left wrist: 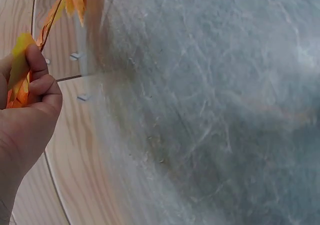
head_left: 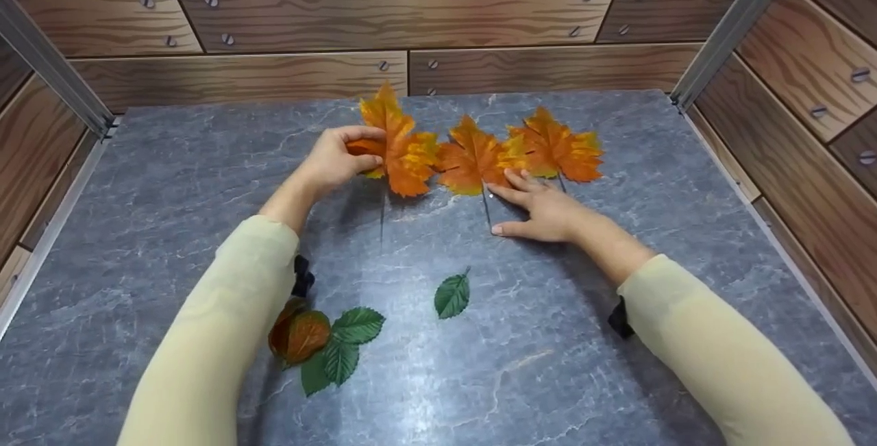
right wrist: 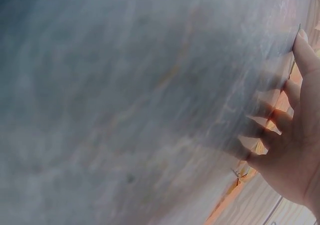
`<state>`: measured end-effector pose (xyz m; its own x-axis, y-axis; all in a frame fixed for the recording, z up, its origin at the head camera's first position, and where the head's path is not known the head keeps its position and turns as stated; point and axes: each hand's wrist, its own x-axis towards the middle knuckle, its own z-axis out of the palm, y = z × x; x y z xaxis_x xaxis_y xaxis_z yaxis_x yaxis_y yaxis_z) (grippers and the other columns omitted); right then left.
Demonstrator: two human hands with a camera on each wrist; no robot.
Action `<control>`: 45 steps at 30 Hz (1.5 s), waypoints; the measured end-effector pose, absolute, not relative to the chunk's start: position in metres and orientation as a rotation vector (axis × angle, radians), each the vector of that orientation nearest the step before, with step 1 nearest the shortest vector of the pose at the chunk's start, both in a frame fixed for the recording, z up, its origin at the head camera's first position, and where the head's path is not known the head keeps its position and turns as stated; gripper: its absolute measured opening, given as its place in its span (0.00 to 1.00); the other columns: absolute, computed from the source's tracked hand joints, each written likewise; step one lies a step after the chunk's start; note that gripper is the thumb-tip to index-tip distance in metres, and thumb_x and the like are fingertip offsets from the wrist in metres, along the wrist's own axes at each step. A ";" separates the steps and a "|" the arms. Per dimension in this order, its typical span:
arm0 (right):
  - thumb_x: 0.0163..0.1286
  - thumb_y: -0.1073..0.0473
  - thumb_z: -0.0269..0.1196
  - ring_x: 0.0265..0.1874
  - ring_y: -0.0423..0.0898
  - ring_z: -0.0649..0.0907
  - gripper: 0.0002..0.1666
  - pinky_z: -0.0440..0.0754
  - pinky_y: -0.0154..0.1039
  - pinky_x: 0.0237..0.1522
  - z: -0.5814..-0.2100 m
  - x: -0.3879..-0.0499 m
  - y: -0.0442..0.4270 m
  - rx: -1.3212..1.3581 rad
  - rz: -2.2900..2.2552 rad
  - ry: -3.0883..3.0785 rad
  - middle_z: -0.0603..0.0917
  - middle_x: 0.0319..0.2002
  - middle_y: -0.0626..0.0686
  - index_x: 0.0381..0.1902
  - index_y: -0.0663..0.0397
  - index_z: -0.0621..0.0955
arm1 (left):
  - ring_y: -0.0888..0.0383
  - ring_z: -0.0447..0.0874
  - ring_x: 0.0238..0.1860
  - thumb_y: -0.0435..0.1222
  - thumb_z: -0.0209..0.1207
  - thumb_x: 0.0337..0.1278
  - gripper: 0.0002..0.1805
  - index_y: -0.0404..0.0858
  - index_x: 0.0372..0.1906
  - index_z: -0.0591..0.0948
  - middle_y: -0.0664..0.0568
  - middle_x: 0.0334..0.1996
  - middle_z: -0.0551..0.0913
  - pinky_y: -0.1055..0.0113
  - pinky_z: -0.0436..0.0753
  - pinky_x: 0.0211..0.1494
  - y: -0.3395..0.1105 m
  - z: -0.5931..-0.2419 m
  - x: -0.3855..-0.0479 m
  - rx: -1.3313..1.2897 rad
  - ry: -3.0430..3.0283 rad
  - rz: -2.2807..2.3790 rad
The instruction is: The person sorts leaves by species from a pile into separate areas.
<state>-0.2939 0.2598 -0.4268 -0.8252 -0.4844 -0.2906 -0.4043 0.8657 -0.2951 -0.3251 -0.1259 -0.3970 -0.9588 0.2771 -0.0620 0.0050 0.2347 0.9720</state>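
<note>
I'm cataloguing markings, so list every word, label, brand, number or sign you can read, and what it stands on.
There are none: no readable text shows on the orange-and-yellow maple-shaped leaves, the small green oval leaf, the grey marbled tabletop or the brown wood-patterned panels.

We see a grey, marble-patterned worktop (head_left: pixel 171 192) crossed by pale veins, with wood-patterned surfaces on three sides. The far wall (head_left: pixel 308 14) shows horizontal brown boards divided by dark lines and dotted with slotted screw heads (head_left: pixel 211 1); the left wall (head_left: pixel 41 138) and right wall (head_left: pixel 822 55) repeat this design. At the far corners we note grey posts (head_left: pixel 733 35). Whitish glare (head_left: pixel 418 391) brightens the worktop's near middle.
</note>
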 end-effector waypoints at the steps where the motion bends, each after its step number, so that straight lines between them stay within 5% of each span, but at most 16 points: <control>1: 0.71 0.19 0.56 0.84 0.61 0.41 0.53 0.42 0.72 0.79 -0.427 -0.294 0.260 -0.662 -0.310 2.683 0.43 0.87 0.50 0.87 0.23 0.52 | 0.47 0.83 0.62 0.22 0.63 0.71 0.24 0.34 0.69 0.81 0.38 0.62 0.84 0.62 0.87 0.58 -0.126 -0.399 -0.326 0.267 2.291 1.781; 17: 0.70 0.18 0.56 0.85 0.59 0.40 0.55 0.40 0.70 0.80 -0.428 -0.293 0.261 -0.668 -0.310 2.686 0.43 0.87 0.50 0.87 0.24 0.52 | 0.49 0.82 0.58 0.25 0.65 0.69 0.26 0.34 0.71 0.79 0.38 0.63 0.82 0.67 0.84 0.55 -0.134 -0.415 -0.333 0.276 2.413 1.617; 31: 0.70 0.17 0.55 0.85 0.58 0.40 0.55 0.40 0.71 0.79 -0.427 -0.294 0.260 -0.648 -0.303 2.677 0.41 0.87 0.49 0.86 0.22 0.51 | 0.46 0.76 0.68 0.31 0.69 0.68 0.38 0.37 0.80 0.69 0.40 0.73 0.74 0.55 0.78 0.70 -0.137 -0.419 -0.334 0.265 2.515 1.502; 45: 0.70 0.18 0.57 0.85 0.59 0.41 0.55 0.40 0.70 0.80 -0.428 -0.294 0.261 -0.664 -0.326 2.690 0.43 0.87 0.50 0.87 0.24 0.53 | 0.44 0.73 0.72 0.35 0.70 0.69 0.41 0.37 0.82 0.65 0.40 0.76 0.70 0.52 0.73 0.75 -0.135 -0.417 -0.332 0.306 2.595 1.370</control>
<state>-0.2942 0.2609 -0.4282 -0.8287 -0.4855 -0.2785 -0.4049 0.8636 -0.3005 -0.3318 -0.1347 -0.4169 -0.9604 0.2693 -0.0717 0.0926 0.5512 0.8292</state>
